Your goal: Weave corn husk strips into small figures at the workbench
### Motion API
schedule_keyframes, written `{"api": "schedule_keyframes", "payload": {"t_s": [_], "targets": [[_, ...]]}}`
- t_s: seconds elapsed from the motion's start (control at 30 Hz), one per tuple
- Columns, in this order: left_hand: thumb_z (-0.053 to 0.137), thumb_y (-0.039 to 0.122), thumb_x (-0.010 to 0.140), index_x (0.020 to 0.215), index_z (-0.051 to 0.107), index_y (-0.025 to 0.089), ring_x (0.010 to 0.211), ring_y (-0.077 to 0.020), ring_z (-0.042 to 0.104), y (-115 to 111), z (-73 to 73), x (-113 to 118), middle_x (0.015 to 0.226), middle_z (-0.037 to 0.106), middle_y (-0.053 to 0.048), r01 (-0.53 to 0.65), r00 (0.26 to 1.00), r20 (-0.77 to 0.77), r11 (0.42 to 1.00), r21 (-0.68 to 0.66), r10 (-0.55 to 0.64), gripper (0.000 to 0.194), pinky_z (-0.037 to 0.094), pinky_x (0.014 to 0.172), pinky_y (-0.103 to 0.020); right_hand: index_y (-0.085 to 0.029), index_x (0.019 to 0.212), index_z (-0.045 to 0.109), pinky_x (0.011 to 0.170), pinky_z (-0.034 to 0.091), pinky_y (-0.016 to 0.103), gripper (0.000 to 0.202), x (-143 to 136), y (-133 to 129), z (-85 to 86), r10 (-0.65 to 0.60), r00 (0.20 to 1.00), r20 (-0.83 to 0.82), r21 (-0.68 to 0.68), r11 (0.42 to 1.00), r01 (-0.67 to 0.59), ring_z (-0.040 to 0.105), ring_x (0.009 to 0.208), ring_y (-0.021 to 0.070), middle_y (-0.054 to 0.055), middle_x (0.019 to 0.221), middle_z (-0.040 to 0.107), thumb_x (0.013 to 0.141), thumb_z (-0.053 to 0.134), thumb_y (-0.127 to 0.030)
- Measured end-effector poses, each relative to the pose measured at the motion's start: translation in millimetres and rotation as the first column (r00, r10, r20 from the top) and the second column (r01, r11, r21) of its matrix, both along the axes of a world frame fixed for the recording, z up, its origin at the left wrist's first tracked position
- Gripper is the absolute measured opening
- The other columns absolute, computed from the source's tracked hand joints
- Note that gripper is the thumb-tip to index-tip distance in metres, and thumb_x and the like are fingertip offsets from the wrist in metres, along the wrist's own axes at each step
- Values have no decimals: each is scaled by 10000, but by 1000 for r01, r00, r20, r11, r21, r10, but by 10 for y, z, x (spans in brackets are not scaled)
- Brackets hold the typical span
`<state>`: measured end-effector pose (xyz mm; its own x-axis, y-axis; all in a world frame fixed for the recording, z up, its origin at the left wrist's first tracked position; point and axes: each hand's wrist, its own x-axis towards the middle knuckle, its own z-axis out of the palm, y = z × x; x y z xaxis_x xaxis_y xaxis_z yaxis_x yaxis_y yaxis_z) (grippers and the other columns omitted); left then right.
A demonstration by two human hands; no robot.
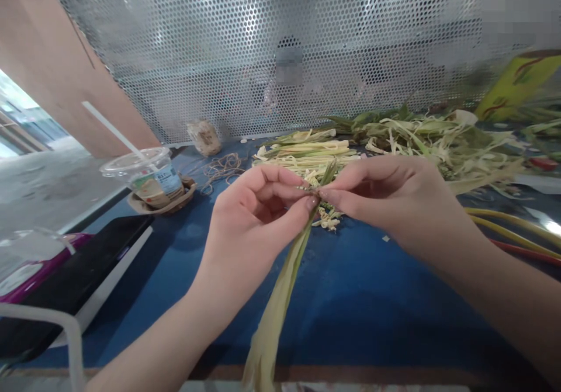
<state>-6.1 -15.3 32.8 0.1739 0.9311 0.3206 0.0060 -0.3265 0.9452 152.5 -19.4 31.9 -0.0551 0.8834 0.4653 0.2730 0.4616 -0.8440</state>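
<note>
A long pale-green corn husk strip hangs down between my hands, over the table's near edge. My left hand is closed in a pinch on its upper part, thumb against the fingers. Right beside those fingertips, my right hand pinches too, thumb and forefinger pressed together at a small brown, knot-like bit against the strip. What exactly the right fingertips grip is too small to tell. Just behind the fingertips lies a cluster of small curled husk pieces.
Husk strips lie stacked behind my hands; a loose husk heap spreads at back right. Brown twine, a plastic cup with straw and a black phone-like slab are at left. Yellow bands lie right. Perforated metal stands behind.
</note>
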Motion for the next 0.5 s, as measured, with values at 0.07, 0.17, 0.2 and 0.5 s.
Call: {"api": "schedule_keyframes", "payload": {"t_s": [0.07,0.17,0.2,0.5], "targets": [[660,162,693,812,601,175,599,-71,609,8,-2,-5,652,653,28,27,1000,2,1000,-2,-27,134,498,565,-133,-196,586,629,387,349,211,78,9,-24,26,-41,995,86,106,994,32,460,454,79,-28,523,559,661,650,-200],[658,157,692,929,641,199,570,-84,610,-11,2,-1,653,664,23,-11,999,-49,997,81,15,241,502,528,-155,-190,592,624,405,368,197,97,24,-40,53,-95,979,181,195,979,59,486,480,79,-24,542,573,685,638,-213],[660,156,690,944,652,212,562,-86,607,-23,5,1,661,667,24,-38,996,-75,991,125,48,260,499,512,-158,-189,594,624,405,370,192,106,28,-40,59,-104,975,196,198,978,65,492,483,78,-22,549,579,694,633,-222],[629,176,715,772,707,268,490,-89,554,-83,53,-13,701,684,36,-144,938,-258,939,313,230,133,472,466,-195,-175,581,612,292,254,165,163,35,-18,71,-7,991,137,96,995,-7,370,340,37,-45,412,471,716,632,-264]]}}
